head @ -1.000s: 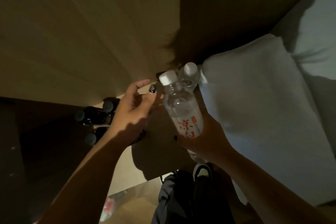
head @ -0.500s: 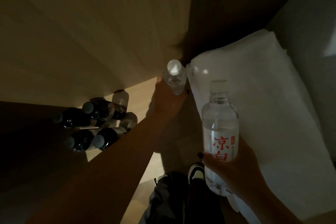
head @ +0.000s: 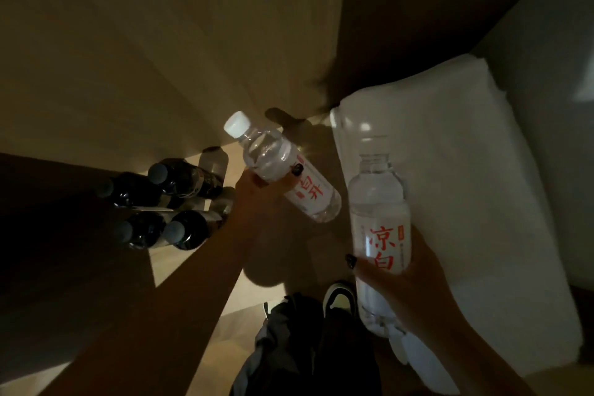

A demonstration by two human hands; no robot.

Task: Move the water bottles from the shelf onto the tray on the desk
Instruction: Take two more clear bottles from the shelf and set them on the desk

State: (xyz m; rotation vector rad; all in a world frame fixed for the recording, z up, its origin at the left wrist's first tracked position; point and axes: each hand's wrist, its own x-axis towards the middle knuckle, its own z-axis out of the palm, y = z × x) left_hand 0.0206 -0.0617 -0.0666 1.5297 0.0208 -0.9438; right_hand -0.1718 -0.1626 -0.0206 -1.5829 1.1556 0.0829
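Water bottles are both off the shelf (head: pixel 193 270): left hand (head: pixel 257 199) grips one (head: pixel 283 167), right hand (head: pixel 401 280) grips another (head: pixel 379 235) (tray not visible); carrying and placing remain.

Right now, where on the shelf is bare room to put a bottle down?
A bare strip of shelf lies near its front edge, between the dark bottles and the left forearm. The shaded patch between the left hand and the white pillow also looks free. The left corner is crowded with dark bottles.
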